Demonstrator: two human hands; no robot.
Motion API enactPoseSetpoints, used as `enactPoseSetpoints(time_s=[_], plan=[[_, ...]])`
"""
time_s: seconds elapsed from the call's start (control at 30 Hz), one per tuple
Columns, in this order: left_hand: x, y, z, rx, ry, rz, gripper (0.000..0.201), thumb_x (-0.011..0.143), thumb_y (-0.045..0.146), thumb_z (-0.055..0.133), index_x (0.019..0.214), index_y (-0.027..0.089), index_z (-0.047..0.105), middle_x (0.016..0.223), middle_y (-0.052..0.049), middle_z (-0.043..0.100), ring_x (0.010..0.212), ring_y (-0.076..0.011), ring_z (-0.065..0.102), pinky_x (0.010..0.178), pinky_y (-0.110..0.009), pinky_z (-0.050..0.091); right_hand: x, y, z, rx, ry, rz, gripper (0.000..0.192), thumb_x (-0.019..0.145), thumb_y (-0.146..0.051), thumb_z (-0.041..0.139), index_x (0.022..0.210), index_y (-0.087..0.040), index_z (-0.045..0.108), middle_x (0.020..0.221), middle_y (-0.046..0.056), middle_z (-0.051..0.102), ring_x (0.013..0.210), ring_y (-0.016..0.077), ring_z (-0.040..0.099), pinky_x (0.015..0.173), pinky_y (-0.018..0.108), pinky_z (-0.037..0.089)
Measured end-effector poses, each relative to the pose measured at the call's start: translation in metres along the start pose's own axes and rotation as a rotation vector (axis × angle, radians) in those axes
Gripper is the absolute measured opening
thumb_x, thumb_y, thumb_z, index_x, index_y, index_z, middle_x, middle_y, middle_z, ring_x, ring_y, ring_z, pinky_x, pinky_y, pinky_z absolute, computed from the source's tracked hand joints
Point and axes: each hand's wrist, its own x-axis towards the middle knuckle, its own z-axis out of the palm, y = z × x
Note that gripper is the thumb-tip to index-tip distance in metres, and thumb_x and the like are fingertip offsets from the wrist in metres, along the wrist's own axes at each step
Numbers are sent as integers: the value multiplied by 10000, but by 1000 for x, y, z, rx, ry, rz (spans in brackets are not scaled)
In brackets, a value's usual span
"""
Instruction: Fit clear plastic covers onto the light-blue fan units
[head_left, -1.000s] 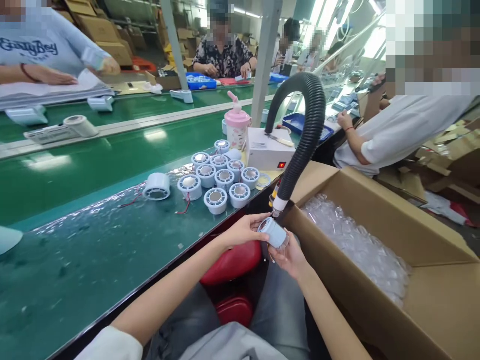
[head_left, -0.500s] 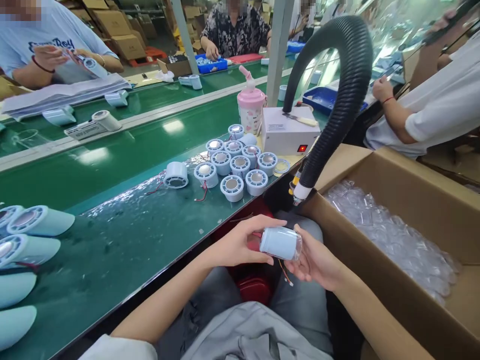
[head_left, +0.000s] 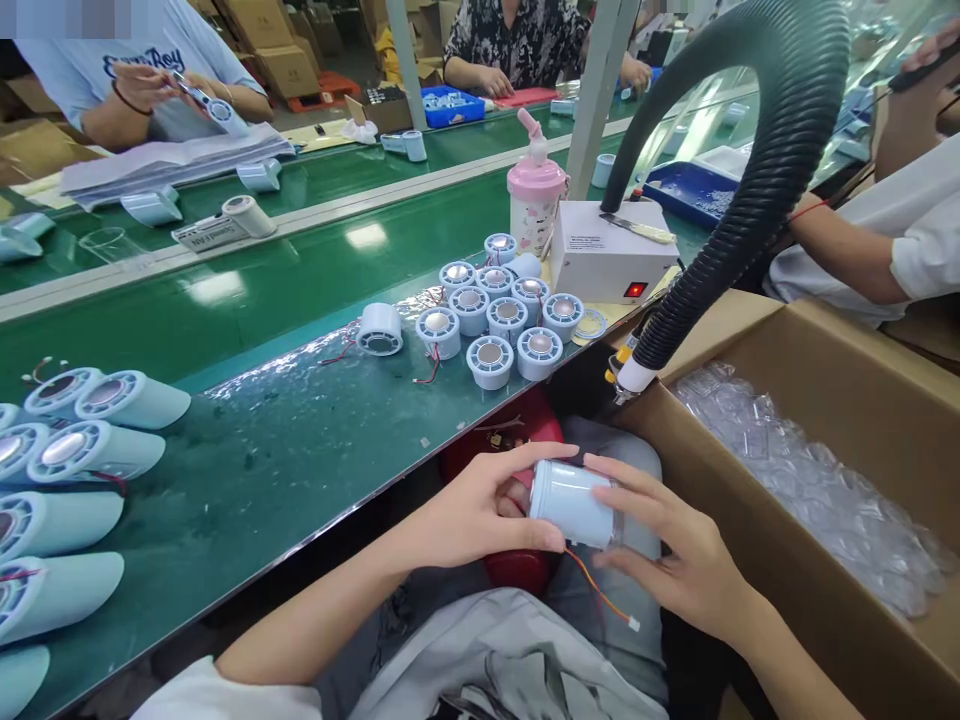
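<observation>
Two hands hold one pale blue cylindrical housing (head_left: 574,503) over the lap, just below the near edge of the green tabletop (head_left: 247,470). The left hand (head_left: 469,515) grips the housing's left end, thumb beneath and fingers curled over the top. The right hand (head_left: 686,560) closes its spread fingers around the right end, where a clear cap appears to sit; the seam itself is hidden. The housing's long axis lies nearly horizontal, running left to right between the palms, so each hand is in full contact with its own end. A thin red-and-orange lead (head_left: 604,598) hangs from the underside and ends in a small white plug. A black corrugated hose (head_left: 757,190) arches down at upper right, its nozzle just above and beyond the housing, apart from it. An open cardboard box (head_left: 840,370) of clear plastic parts stands immediately to the right. A cluster of round blue parts (head_left: 499,315) rests on the tabletop ahead, with longer blue shells (head_left: 82,460) at far left.
</observation>
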Motion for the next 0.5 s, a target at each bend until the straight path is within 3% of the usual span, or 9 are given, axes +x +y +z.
enactPoseSetpoints(time_s=[0.1,0.17,0.3,0.37,0.5], plan=[[-2,2,-1,70,-28,85,752,695,208,810,1374,276,496,1281,-91,587,1119,-249,608,957,-373,512,0,-6,3,389,38,293,484,847,-316,705,1300,-399,557,1297,30,630,1122,250,638,917,366,562],[-3,2,-2,50,-50,117,729,707,163,794,1368,282,509,1355,-96,545,1217,-265,557,1029,-400,468,0,-9,4,556,62,403,422,842,-348,707,1249,-400,609,1149,11,707,960,211,700,813,303,595],[-2,-5,-4,-76,-104,46,747,736,121,765,1401,285,468,1315,-95,592,1181,-236,596,1036,-393,456,1,-10,3,479,81,468,419,715,-254,817,1108,-361,721,952,-13,748,778,179,698,732,258,588],[1,-13,-4,-125,-126,-3,770,741,115,759,1418,295,439,1277,-80,621,1148,-212,613,1008,-353,466,1,-8,7,463,68,512,389,741,-268,787,1118,-343,721,920,-14,745,686,159,674,707,271,579],[4,-28,-5,-156,-65,-119,704,737,271,776,1377,277,481,1150,-57,658,943,-173,648,793,-258,526,4,5,20,528,-12,542,471,810,-422,706,1257,-290,639,1016,20,738,870,216,681,813,329,550]])
